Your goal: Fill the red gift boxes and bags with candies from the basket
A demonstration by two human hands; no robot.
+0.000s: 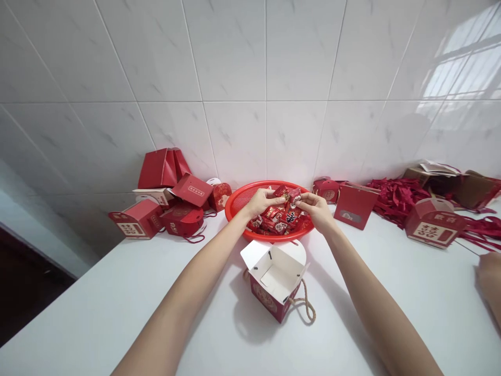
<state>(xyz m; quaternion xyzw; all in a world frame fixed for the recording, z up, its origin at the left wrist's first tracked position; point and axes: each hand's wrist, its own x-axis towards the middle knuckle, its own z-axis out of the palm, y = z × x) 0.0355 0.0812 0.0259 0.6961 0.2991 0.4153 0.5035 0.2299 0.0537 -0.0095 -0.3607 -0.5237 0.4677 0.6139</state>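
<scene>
A red plastic basket (242,196) near the wall holds many red wrapped candies (270,224). Over it, my left hand (263,202) is closed, fingertips pinching a red wrapped candy (281,192). Close on the right, my right hand (316,208) has its fingers pressed on another red wrapped candy (294,196). Between my forearms, in front of the basket, stands a small red box (270,300) with its white flaps up and its white inside showing; nothing is seen in it. A twine handle (307,308) hangs at its right side.
Several red gift boxes (144,216) are grouped at the left by the tiled wall. To the right are a red bag (355,206), a heap of red ribbons (397,198) and a printed box (434,227). Another person's hand (491,277) shows at the right edge.
</scene>
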